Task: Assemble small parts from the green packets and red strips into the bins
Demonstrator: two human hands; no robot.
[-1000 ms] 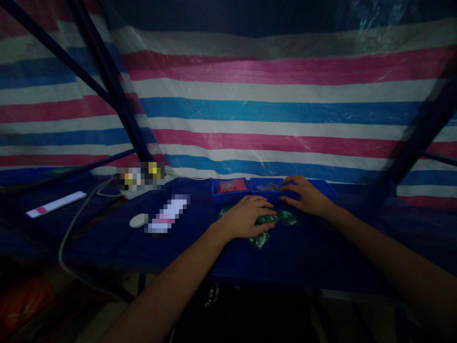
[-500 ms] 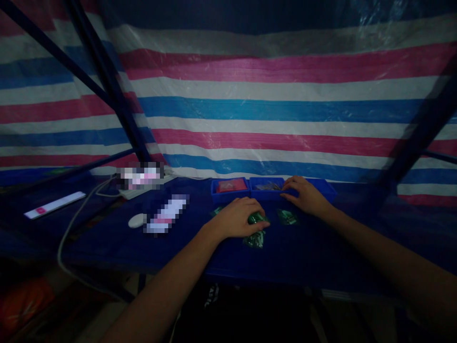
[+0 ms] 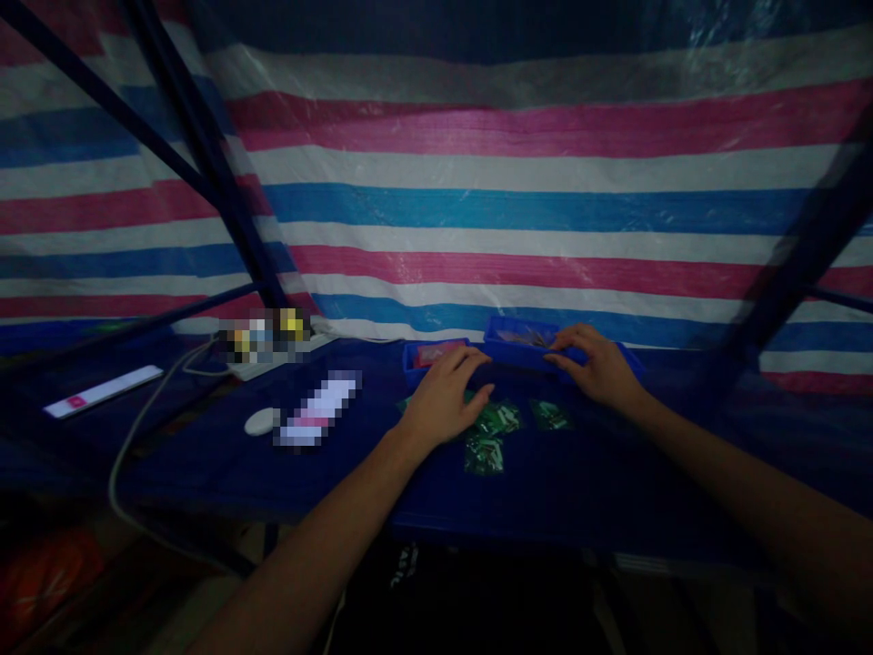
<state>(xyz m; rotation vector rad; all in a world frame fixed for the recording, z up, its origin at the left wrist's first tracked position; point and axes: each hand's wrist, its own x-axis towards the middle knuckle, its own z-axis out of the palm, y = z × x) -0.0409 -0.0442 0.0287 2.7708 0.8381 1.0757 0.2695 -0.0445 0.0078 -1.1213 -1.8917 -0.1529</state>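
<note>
My left hand (image 3: 443,393) hovers low over the blue table with its fingers stretched toward a small blue tray (image 3: 413,359) with something red in it; it holds nothing. My right hand (image 3: 592,364) grips the near edge of a second blue tray (image 3: 510,338), which is tipped up off the table. Several green circuit boards (image 3: 492,429) lie on the table between and just in front of my hands.
A blue-covered table (image 3: 327,473) runs left to right against a striped pink, white and blue tarp. On its left lie a white power strip with cable (image 3: 273,362), a round white disc (image 3: 261,421) and a white strip (image 3: 102,390). Dark metal poles cross at left and right.
My left hand has lifted off the green boards and reached forward toward the left tray. My right hand has raised and tilted the right tray, which had been flat.
</note>
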